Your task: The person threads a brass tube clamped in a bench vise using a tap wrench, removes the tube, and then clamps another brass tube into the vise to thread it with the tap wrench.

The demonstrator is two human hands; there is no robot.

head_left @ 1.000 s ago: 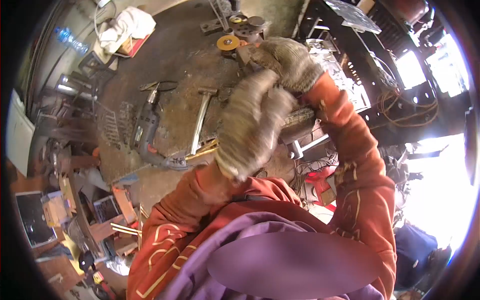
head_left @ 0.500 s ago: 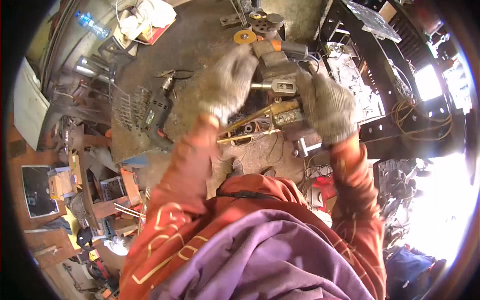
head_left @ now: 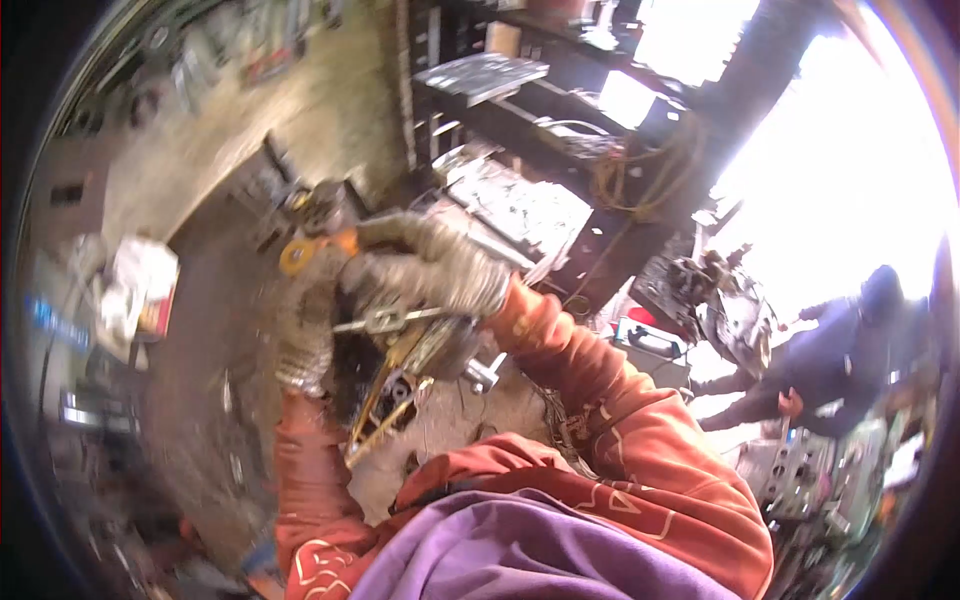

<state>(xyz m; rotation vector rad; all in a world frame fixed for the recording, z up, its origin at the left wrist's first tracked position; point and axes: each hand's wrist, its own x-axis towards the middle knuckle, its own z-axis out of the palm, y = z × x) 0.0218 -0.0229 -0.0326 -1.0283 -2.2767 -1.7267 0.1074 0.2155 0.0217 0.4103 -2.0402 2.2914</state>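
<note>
My left hand [head_left: 308,325], in a grey knitted glove, is blurred beside the angle grinder's orange disc [head_left: 297,257]. Its fingers are too smeared to read. My right hand [head_left: 435,268], gloved alike, reaches across the grinder from the right, its fingers bent over the grinder's body, which is mostly hidden. An orange part of the grinder [head_left: 345,241] shows between the gloves. Just below both hands lies a metal tap wrench [head_left: 385,320] with a thin bar handle. Whether either hand grips the grinder is unclear.
A hammer head [head_left: 482,374] sticks out right of the vise area. A brass-coloured frame [head_left: 380,430] lies at the bench edge. White cloth [head_left: 140,285] is at the left. Another person in dark clothes [head_left: 820,350] is at the far right, near an engine block [head_left: 795,470].
The view has swung to the right, bringing the other person in. My hands, apart half a second ago with the tap wrench between them, are now close together near the grinder.
</note>
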